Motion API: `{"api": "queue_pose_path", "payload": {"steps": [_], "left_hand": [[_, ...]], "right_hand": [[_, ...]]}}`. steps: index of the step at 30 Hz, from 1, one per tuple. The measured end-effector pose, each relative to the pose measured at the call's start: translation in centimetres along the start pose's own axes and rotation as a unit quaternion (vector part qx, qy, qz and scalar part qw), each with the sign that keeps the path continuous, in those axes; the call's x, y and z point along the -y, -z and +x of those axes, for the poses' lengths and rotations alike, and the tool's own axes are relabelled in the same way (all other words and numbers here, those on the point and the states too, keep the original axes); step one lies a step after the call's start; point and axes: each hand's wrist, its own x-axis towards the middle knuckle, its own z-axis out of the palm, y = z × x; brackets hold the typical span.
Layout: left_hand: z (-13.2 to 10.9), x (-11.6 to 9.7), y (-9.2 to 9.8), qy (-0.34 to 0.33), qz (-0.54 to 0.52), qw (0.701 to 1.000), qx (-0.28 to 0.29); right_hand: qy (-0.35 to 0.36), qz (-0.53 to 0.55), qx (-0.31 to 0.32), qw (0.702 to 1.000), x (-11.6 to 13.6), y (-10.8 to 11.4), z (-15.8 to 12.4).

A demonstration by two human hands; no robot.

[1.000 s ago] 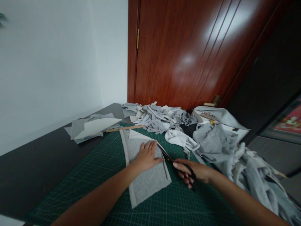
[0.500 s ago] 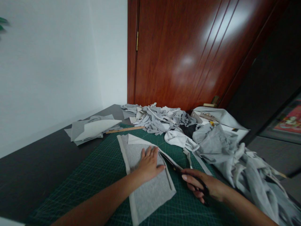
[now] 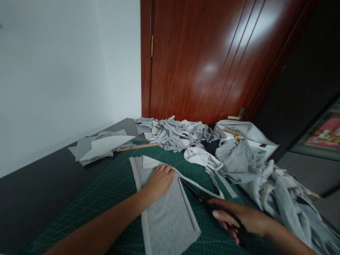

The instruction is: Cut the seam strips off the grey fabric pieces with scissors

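At the far left, on the dark matte tabletop (image 3: 39, 191), lies a loose stack of folded grey and white fabric pieces (image 3: 99, 148), and just beside it a thin wooden ruler (image 3: 138, 146) lies along the far edge of the green gridded cutting mat (image 3: 106, 198). On the mat rests a long rectangular panel of grey knit fabric (image 3: 167, 216), soft and slightly fuzzy, with a paler hem band down its left side and a white corner folded over at its far end. The left hand (image 3: 159, 180) lies palm down on this panel, fingers together and loosely spread flat, pressing the cloth and gripping nothing. Along the panel's right edge a narrow grey strip (image 3: 204, 182) curls away, already parted from the cloth. The black-handled scissors (image 3: 202, 196) point along that edge, their blades close together. The right hand (image 3: 239, 221) is closed around the handles, fingers through the loops. Behind and to the right, crumpled heaps of grey jersey scraps (image 3: 255, 170) spill over the tabletop.
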Motion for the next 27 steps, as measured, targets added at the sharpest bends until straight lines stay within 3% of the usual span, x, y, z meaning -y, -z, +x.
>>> {"api": "queue_pose_path", "payload": {"steps": [3,8,19,27], "left_hand": [[-0.2,0.2,-1.1,0.02,-0.005,1.0,-0.021],[-0.2,0.5,-2.0,0.039,-0.02,0.999,0.008],[0.0,0.4,-1.7,0.067,-0.027,0.997,0.026],[0.0,0.3,-1.6,0.074,-0.034,0.996,0.03]], "right_hand": [[-0.008,-0.004,0.003,1.0,0.1,0.1,0.3],[-0.024,0.006,-0.013,1.0,1.0,0.0,1.3],[-0.008,0.02,-0.003,1.0,3.0,-0.7,3.5],[-0.003,0.053,-0.048,0.997,2.0,-1.3,3.8]]}}
